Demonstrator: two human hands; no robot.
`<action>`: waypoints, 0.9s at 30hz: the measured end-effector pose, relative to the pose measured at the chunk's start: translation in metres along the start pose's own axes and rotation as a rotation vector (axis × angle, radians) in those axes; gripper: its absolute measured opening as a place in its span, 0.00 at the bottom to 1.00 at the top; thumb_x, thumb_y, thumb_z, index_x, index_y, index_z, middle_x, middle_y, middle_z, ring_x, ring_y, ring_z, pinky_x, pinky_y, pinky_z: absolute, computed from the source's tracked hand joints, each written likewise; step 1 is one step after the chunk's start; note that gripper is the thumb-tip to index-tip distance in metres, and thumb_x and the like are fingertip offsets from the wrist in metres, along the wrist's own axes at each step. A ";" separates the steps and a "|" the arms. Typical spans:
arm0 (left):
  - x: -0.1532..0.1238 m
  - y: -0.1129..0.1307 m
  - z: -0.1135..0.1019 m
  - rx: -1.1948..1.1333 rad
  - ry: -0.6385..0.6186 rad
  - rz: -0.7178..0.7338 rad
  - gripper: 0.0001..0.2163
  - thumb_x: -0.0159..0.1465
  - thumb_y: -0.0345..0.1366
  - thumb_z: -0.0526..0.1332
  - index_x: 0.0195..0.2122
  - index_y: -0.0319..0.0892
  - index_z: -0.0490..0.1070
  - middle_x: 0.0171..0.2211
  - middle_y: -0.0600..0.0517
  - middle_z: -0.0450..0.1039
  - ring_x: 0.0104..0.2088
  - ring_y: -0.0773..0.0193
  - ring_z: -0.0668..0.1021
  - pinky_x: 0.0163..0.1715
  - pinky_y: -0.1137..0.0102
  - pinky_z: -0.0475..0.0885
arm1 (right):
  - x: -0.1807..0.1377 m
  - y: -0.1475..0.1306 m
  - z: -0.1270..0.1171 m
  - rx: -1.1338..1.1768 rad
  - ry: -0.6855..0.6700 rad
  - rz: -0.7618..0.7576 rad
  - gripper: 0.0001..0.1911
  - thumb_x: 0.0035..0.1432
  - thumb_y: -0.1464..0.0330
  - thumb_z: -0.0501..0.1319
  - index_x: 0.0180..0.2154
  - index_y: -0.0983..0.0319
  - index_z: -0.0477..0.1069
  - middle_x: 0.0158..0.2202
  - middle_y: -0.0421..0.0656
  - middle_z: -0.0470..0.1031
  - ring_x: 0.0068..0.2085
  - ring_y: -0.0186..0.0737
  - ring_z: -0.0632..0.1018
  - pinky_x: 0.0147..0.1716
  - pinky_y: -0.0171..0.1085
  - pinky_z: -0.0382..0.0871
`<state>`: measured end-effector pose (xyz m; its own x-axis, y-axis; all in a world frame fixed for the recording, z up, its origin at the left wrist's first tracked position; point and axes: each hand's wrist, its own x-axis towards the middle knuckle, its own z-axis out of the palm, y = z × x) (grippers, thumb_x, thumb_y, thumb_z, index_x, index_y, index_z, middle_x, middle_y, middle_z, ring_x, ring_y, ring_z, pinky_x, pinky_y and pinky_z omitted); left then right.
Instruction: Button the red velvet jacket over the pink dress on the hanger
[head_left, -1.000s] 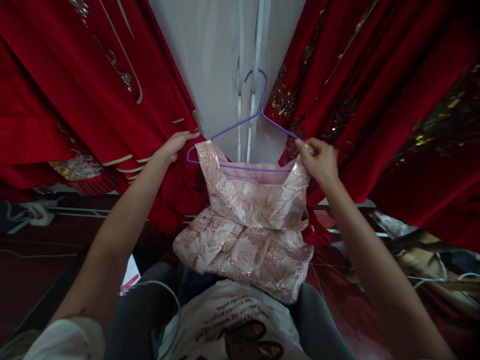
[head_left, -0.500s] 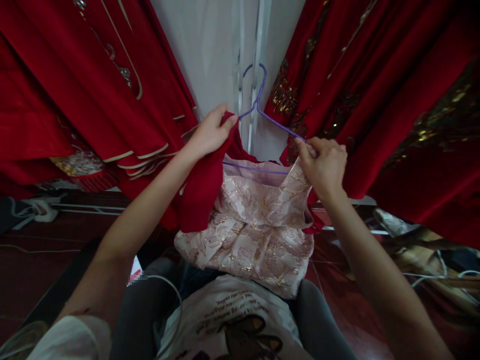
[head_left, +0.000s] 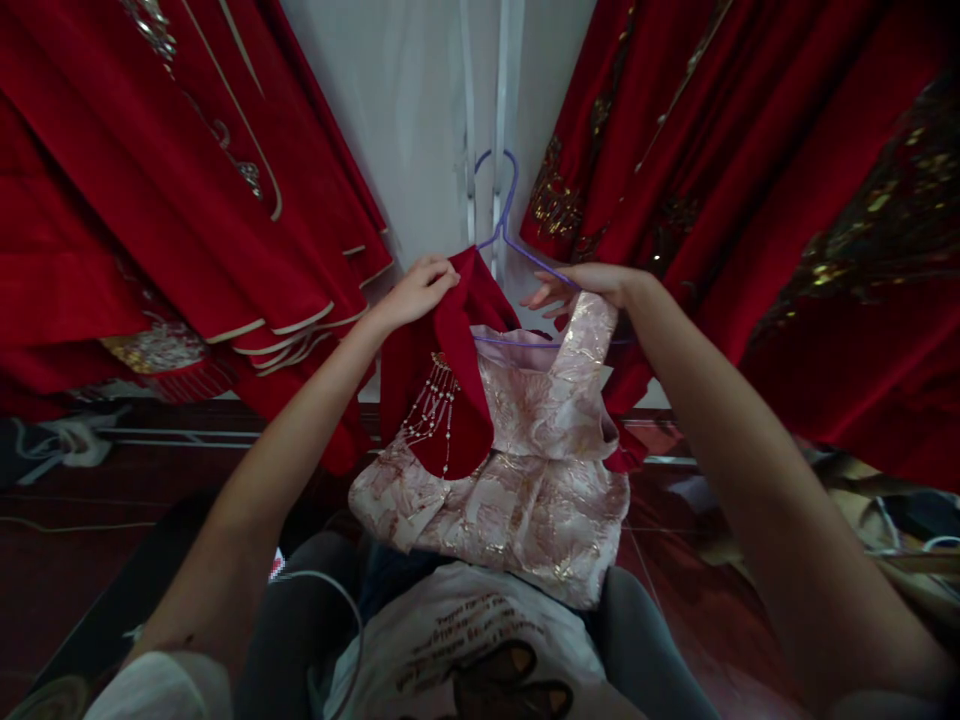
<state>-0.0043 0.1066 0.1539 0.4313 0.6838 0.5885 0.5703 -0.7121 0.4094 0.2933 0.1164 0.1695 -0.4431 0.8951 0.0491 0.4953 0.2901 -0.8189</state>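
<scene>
A pink and gold brocade dress [head_left: 525, 460] hangs on a thin purple wire hanger [head_left: 504, 215], its skirt resting on my lap. My left hand [head_left: 416, 290] is closed on the edge of a red cape piece [head_left: 442, 385] with a pearl tassel, which lies over the dress's left shoulder. My right hand [head_left: 581, 285] rests on the hanger's right arm above the right strap, its fingers stretched out toward the middle.
Red embroidered gowns hang on the left [head_left: 172, 190] and on the right [head_left: 750, 200]. A white wall with a vertical rail [head_left: 480, 110] shows between them. Cables and clutter [head_left: 885, 520] lie on the dark red floor [head_left: 67, 540].
My left hand has drawn the red cape piece further across the dress front, showing its tassel. My right hand has let go of the strap and opened out on the hanger.
</scene>
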 end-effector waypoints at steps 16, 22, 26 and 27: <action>-0.018 0.008 0.015 0.252 0.170 -0.133 0.13 0.68 0.40 0.50 0.30 0.42 0.68 0.43 0.45 0.69 0.50 0.54 0.70 0.53 0.56 0.63 | 0.007 0.005 0.018 0.187 0.140 0.154 0.17 0.47 0.55 0.68 0.23 0.61 0.69 0.16 0.39 0.65 0.23 0.39 0.71 0.26 0.40 0.69; -0.018 0.012 0.023 0.415 0.193 -0.093 0.11 0.67 0.39 0.52 0.31 0.41 0.67 0.42 0.43 0.68 0.50 0.50 0.70 0.51 0.56 0.64 | 0.024 0.014 0.016 0.176 0.374 -0.015 0.15 0.37 0.74 0.66 0.28 0.59 0.64 0.20 0.33 0.63 0.22 0.32 0.66 0.24 0.34 0.64; -0.019 0.011 0.023 0.457 0.179 -0.064 0.10 0.67 0.39 0.52 0.33 0.41 0.67 0.43 0.42 0.67 0.50 0.49 0.70 0.50 0.56 0.63 | 0.030 0.019 0.010 -0.065 0.667 -0.117 0.14 0.39 0.79 0.60 0.30 0.59 0.63 0.29 0.38 0.70 0.31 0.37 0.72 0.32 0.37 0.68; -0.019 0.012 0.023 0.462 0.168 -0.057 0.10 0.67 0.39 0.52 0.33 0.41 0.67 0.43 0.42 0.67 0.50 0.49 0.70 0.50 0.56 0.64 | 0.027 0.021 0.007 -0.139 0.719 -0.138 0.15 0.39 0.80 0.59 0.31 0.59 0.64 0.32 0.40 0.71 0.34 0.39 0.73 0.35 0.38 0.69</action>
<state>0.0101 0.0890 0.1316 0.2934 0.6577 0.6938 0.8566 -0.5030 0.1146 0.2864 0.1448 0.1499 0.0668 0.8343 0.5473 0.5818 0.4131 -0.7007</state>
